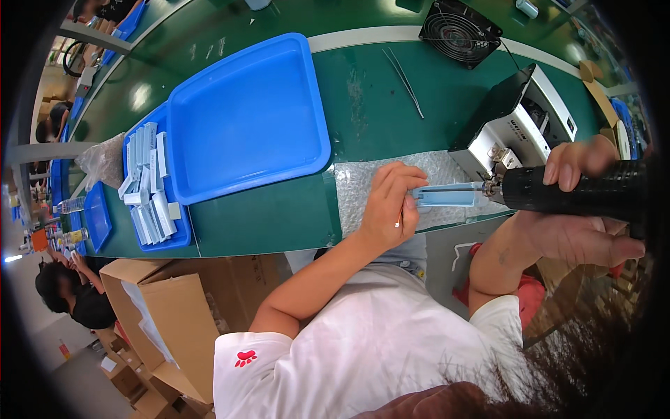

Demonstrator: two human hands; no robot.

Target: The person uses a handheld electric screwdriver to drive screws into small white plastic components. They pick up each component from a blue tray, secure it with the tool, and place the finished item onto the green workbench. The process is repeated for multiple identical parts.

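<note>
My left hand [389, 204] presses down on a small light-blue rectangular part [447, 196] that lies on a sheet of bubble wrap [363, 188], with a thin white stick between its fingers. My right hand [579, 202] grips a black electric screwdriver [579, 190]. The screwdriver lies nearly level, and its metal bit runs along the top of the blue part toward my left hand.
A large empty blue tray [244, 119] overlaps a second blue tray [178, 237] holding several small white-blue parts [146, 185]. A grey screw-feeder box [516, 122], a black fan [458, 31] and tweezers [403, 80] lie on the green bench. Open cardboard boxes [167, 314] stand below left; another person [66, 290] works at far left.
</note>
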